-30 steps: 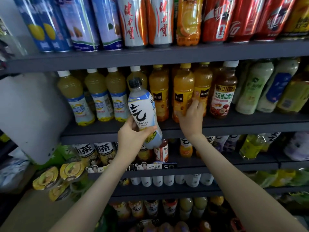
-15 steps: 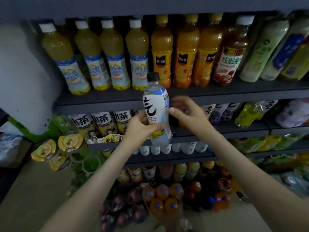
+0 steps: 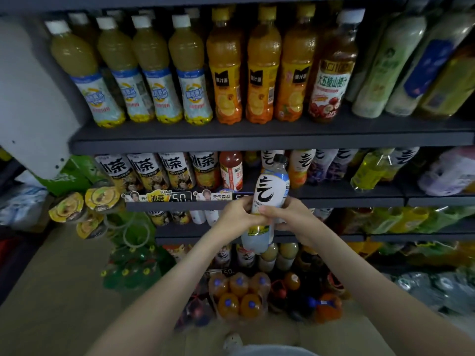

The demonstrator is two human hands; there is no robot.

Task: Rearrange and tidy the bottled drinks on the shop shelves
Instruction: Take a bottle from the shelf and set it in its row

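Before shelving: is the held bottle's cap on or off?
On: a dark cap tops the white bottle, which the left hand and right hand grip.

The left forearm (image 3: 177, 281) and right forearm (image 3: 359, 273) are showing bare, sleeveless behind the left hand (image 3: 237, 214) and right hand (image 3: 295, 217). Well below both hands, the person is wearing a pale grey-blue garment (image 3: 270, 352).

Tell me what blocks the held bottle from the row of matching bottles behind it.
Left hand and right hand grip the held bottle. A matching bottle stands directly behind it. The dark gap left of that, beside the red-capped bottle, looks free.
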